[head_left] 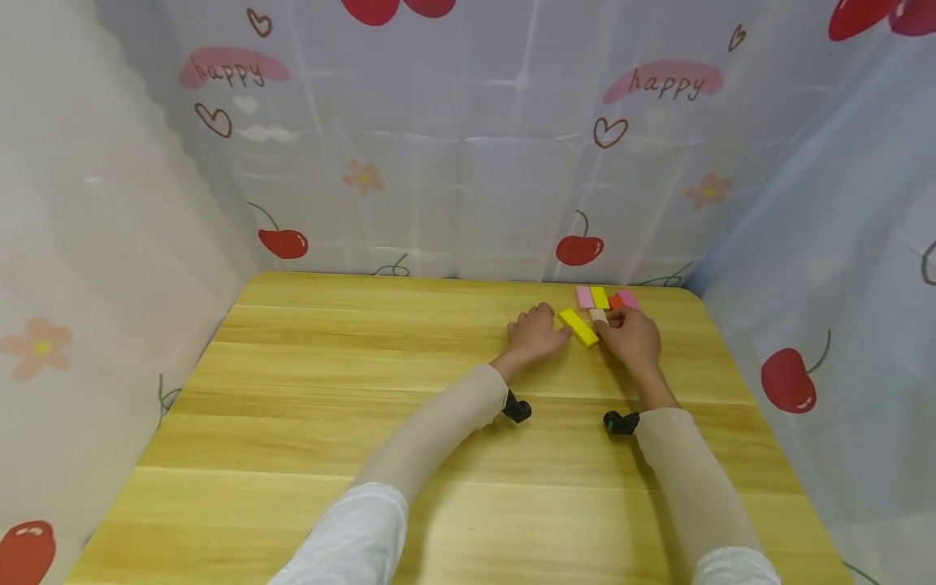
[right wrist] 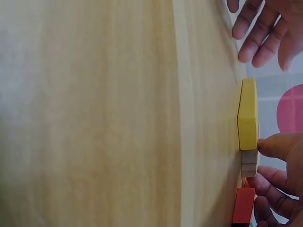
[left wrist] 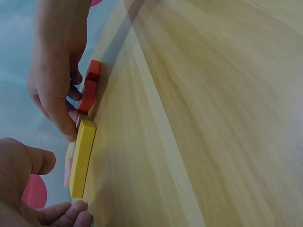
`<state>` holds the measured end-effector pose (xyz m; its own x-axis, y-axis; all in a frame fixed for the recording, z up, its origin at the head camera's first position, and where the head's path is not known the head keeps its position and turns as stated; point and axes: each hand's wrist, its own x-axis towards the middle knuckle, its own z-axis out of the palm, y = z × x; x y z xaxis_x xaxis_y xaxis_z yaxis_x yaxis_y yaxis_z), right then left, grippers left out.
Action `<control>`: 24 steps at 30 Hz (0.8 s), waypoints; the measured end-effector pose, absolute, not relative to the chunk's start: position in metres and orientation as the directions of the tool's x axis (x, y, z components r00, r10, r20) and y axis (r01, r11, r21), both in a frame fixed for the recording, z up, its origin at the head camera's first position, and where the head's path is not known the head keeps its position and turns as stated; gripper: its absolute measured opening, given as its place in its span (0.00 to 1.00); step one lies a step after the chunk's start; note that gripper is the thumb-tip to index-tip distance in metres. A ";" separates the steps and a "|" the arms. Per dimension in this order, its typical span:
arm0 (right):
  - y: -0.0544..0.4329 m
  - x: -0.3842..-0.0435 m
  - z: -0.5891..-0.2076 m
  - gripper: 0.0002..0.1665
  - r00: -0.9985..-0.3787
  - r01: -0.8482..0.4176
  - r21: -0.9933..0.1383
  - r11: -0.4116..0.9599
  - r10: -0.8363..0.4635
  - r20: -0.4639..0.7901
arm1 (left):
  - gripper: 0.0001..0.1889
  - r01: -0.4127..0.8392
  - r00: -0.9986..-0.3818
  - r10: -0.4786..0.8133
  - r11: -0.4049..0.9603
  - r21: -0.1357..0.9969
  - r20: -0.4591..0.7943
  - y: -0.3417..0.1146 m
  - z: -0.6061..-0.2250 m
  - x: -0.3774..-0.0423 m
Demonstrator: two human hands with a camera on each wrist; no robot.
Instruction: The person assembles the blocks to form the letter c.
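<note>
My right hand (head_left: 633, 335) pinches a plain wooden block (right wrist: 249, 163) between thumb and forefinger; the block lies flat at the table's far right. Against it sits a long yellow block (head_left: 578, 328), placed at a slant. Left of the yellow block, my left hand (head_left: 536, 331) rests with fingers spread and loosely bent, holding nothing. In the left wrist view its thumb and fingers are apart near the yellow block's (left wrist: 83, 158) end. Red blocks (left wrist: 88, 94) lie by the right hand's fingers, which partly cover them.
Behind the hands, a pink block (head_left: 584, 297) and a smaller yellow block (head_left: 600, 297) lie side by side. Another pink block (head_left: 629, 300) is beyond the right hand. The wooden table (head_left: 329, 390) ends at a printed curtain (head_left: 468, 203), with more curtain on both sides.
</note>
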<state>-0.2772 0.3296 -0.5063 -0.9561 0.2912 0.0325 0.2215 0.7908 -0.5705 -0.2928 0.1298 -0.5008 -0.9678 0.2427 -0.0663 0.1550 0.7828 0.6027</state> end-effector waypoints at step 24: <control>0.342 -0.271 -0.506 0.24 -0.974 0.150 -0.519 0.842 0.216 0.069 | 0.40 0.116 -0.980 0.188 0.801 0.588 -0.063 0.177 -0.519 -0.305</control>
<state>-0.2710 0.3419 -0.5055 -0.9740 0.2157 0.0688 0.1498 0.8417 -0.5187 -0.3050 0.1770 -0.5187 -0.9802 0.1877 -0.0626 0.1158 0.8007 0.5877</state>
